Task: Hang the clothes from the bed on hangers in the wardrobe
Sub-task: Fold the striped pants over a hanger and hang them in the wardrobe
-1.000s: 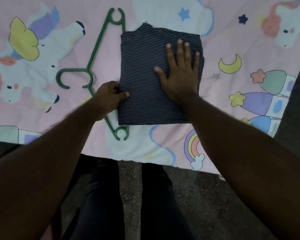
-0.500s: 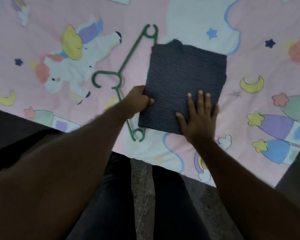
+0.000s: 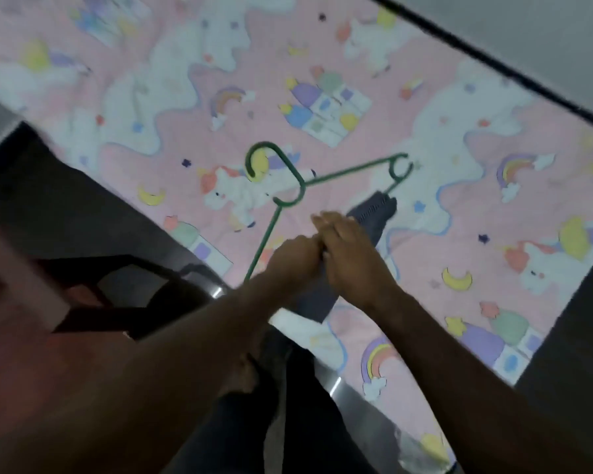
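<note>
A green plastic hanger (image 3: pixel 290 186) is lifted at a tilt above the pink unicorn bedsheet (image 3: pixel 425 254), its hook pointing up left. A folded dark striped garment (image 3: pixel 374 213) lies along the hanger's lower part, one end toward the hanger's far tip and the other hanging below my hands. My left hand (image 3: pixel 297 256) grips the hanger's lower bar with the cloth. Pressed against it, my right hand (image 3: pixel 351 254) covers and holds the garment from the right. Both hands are blurred, and the bar beneath them is hidden.
The bed's near edge runs diagonally from upper left to lower right. A dark wooden frame (image 3: pixel 124 302) stands at the left beside my dark trousers (image 3: pixel 288 422). The bed's dark far edge (image 3: pixel 493 59) and a pale wall lie at the top right.
The hanger and the garment have left the bed and are now held up between my hands. My right hand moved from lying flat on the cloth to meet my left. The view swung left.
</note>
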A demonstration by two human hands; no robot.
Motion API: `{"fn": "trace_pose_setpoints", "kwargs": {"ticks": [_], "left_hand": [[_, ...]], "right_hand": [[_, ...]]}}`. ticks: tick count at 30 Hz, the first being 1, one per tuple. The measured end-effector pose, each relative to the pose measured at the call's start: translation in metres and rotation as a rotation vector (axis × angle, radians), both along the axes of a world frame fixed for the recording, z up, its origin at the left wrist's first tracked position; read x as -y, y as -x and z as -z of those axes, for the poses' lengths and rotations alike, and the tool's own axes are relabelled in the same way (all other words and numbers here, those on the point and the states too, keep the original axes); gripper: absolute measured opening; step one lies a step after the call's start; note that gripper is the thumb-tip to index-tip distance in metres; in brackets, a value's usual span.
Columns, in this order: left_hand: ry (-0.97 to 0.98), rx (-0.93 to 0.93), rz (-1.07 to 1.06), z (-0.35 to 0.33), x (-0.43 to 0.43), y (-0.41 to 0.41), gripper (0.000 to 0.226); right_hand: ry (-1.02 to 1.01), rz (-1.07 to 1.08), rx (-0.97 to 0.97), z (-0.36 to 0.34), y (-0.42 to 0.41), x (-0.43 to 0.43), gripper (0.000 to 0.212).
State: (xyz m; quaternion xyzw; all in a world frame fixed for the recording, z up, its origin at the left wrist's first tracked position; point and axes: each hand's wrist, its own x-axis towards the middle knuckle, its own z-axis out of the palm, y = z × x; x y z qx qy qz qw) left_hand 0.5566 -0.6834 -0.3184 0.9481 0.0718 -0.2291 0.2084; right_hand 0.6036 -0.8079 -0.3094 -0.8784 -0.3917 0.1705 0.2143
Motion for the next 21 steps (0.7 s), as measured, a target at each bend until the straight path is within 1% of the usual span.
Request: {"fn": "trace_pose_setpoints", "kwargs": {"ticks": [2, 3, 4, 6, 8, 10, 13, 17, 19, 21], "left_hand": [[-0.075, -0.023, 0.033, -0.032, -0.014, 0.026, 0.027], [-0.114, -0.016, 0.014, -0.052, -0.026, 0.045, 0.026], [-0.148, -0.011, 0.006, -0.064, -0.035, 0.064, 0.026], [-0.223, 0.022, -0.044, -0.099, -0.060, 0.106, 0.028], [-0.288, 0.044, -0.146, -0.136, -0.087, 0.152, 0.032], [-0.356, 0.061, -0.246, -0.173, -0.110, 0.204, 0.028], [-0.469, 0.072, -0.368, -0.214, -0.139, 0.286, 0.029], [-0.534, 0.102, -0.520, -0.260, -0.155, 0.402, 0.030], [-0.593, 0.127, -0.589, -0.288, -0.156, 0.461, 0.026], [-0.662, 0.159, -0.677, -0.316, -0.155, 0.517, 0.025]], "right_hand": [[0.188, -0.242, -0.086, -0.041, -0.002, -0.030, 0.068], [0.272, -0.351, -0.060, -0.063, 0.005, -0.047, 0.065], [0.334, -0.426, 0.003, -0.078, 0.015, -0.059, 0.056], [0.340, -0.562, 0.142, -0.112, 0.044, -0.091, 0.032], [0.287, -0.639, 0.222, -0.135, 0.075, -0.123, 0.017], [0.224, -0.713, 0.314, -0.155, 0.109, -0.152, 0.014], [0.112, -0.801, 0.436, -0.184, 0.160, -0.185, 0.021], [0.043, -0.850, 0.434, -0.230, 0.232, -0.217, 0.038], [-0.080, -0.898, 0.488, -0.254, 0.275, -0.235, 0.040], [-0.318, -0.957, 0.560, -0.272, 0.325, -0.251, 0.041]]}}
